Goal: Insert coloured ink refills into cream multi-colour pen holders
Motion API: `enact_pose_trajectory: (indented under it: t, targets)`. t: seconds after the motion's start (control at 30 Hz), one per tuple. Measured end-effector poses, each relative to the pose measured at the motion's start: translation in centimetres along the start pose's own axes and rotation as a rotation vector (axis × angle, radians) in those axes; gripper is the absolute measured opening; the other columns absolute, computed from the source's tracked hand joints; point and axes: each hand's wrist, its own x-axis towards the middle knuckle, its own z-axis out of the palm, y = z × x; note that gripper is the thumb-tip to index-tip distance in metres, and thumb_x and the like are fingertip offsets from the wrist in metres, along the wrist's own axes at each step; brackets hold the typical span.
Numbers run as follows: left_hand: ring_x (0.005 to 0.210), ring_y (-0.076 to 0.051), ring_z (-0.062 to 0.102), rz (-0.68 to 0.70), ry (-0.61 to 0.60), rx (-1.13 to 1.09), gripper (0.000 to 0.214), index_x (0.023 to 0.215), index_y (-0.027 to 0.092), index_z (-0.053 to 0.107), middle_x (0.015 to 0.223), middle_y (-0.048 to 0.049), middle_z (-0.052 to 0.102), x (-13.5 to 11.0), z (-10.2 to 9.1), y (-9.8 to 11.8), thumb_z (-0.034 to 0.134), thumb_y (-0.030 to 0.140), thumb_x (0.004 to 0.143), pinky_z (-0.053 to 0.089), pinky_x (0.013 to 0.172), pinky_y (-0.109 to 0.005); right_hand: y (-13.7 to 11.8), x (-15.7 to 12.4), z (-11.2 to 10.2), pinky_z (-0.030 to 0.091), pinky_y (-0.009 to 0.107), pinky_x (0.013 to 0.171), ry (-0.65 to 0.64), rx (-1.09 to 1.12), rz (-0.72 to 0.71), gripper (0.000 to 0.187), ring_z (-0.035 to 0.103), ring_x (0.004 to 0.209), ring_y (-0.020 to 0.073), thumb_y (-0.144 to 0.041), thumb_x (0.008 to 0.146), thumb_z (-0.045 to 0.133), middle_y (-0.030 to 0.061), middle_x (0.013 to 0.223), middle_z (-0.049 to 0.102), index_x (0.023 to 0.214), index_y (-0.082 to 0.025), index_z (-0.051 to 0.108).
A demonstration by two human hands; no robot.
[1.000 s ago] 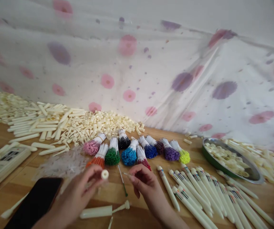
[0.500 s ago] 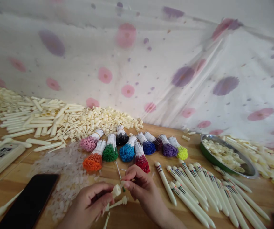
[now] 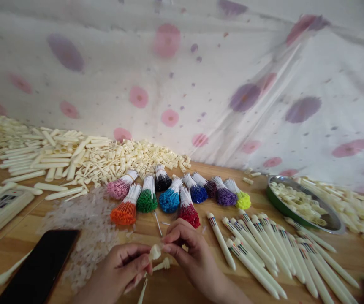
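Note:
My left hand [image 3: 118,268] is closed on a small cream plastic pen part [image 3: 155,252], its round end toward the right. Just beside that end, my right hand [image 3: 190,255] has thumb and forefinger pinched together; whatever they hold is too small or hidden to tell. A cream pen piece with a ribbed end [image 3: 165,263] lies on the table below the hands. Beyond them a loose white refill [image 3: 158,224] lies near the green refill bundle [image 3: 148,196] and the dark red refill bundle [image 3: 188,211].
Finished-looking multicolour pens [image 3: 254,249] lie in a row at right, before a green-sided metal dish [image 3: 302,221] of cream rings. Cream pen barrels and parts [image 3: 71,156] are heaped at back left. A black phone [image 3: 39,266] lies beside clear plastic bits [image 3: 90,236].
The right fingers have shifted slightly, and a green tip that showed beneath them is now out of sight. The left hand still grips the cream part, and the view has tilted a little.

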Motion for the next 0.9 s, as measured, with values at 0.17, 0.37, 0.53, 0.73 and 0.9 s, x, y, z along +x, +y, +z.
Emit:
enact_pose_trajectory:
  t: [0.17, 0.37, 0.53, 0.73, 0.9]
  targets:
    - [0.039, -0.002, 0.032, -0.001, -0.013, -0.004, 0.049, 0.067, 0.016, 0.071, 0.055, 0.0035, 0.058, 0.2, -0.1, -0.2, 0.068, 0.064, 0.056, 0.023, 0.038, -0.015, -0.3, -0.1, 0.0, 0.039, 0.023, 0.06, -0.021, -0.021, 0.022, 0.023, 0.052, 0.068, 0.0139, -0.036, 0.084, 0.059, 0.0027, 0.074, 0.055, 0.071, -0.017, 0.058]
    - [0.038, -0.003, 0.031, 0.011, -0.009, 0.035, 0.043, 0.065, 0.016, 0.067, 0.053, 0.0048, 0.056, 0.0, 0.1, 0.2, 0.069, 0.058, 0.059, 0.022, 0.036, -0.017, -0.6, -0.3, 0.1, 0.035, 0.022, 0.055, -0.116, -0.419, -0.052, 0.023, 0.048, 0.062, 0.0129, -0.031, 0.091, 0.045, 0.0016, 0.07, 0.053, 0.073, -0.018, 0.05]
    - [0.04, -0.005, 0.035, 0.033, 0.011, 0.082, 0.038, 0.066, 0.016, 0.065, 0.05, 0.0058, 0.055, 0.0, 0.6, 0.3, 0.071, 0.052, 0.059, 0.023, 0.038, -0.018, 0.1, -0.3, 0.2, 0.025, 0.023, 0.049, -0.208, -0.682, -0.095, 0.037, 0.04, 0.051, 0.0112, -0.033, 0.095, 0.029, -0.0019, 0.058, 0.046, 0.063, -0.02, 0.041]
    - [0.038, -0.003, 0.03, -0.009, -0.059, 0.018, 0.044, 0.066, 0.015, 0.063, 0.053, 0.006, 0.055, 0.2, 0.5, -0.1, 0.067, 0.058, 0.06, 0.021, 0.037, -0.018, -0.7, -0.1, -0.9, 0.035, 0.021, 0.061, -0.32, -0.593, -0.105, 0.029, 0.05, 0.069, 0.0129, -0.035, 0.097, 0.026, 0.0018, 0.078, 0.056, 0.085, -0.019, 0.048]
    - [0.038, -0.004, 0.03, 0.002, -0.049, 0.051, 0.046, 0.062, 0.015, 0.06, 0.049, 0.0079, 0.049, 0.0, 0.5, 0.2, 0.067, 0.061, 0.058, 0.021, 0.037, -0.018, 0.1, -0.2, -0.3, 0.031, 0.022, 0.051, -0.293, -0.667, -0.069, 0.046, 0.044, 0.053, 0.0123, -0.044, 0.097, 0.019, 0.0, 0.061, 0.05, 0.065, -0.02, 0.043]
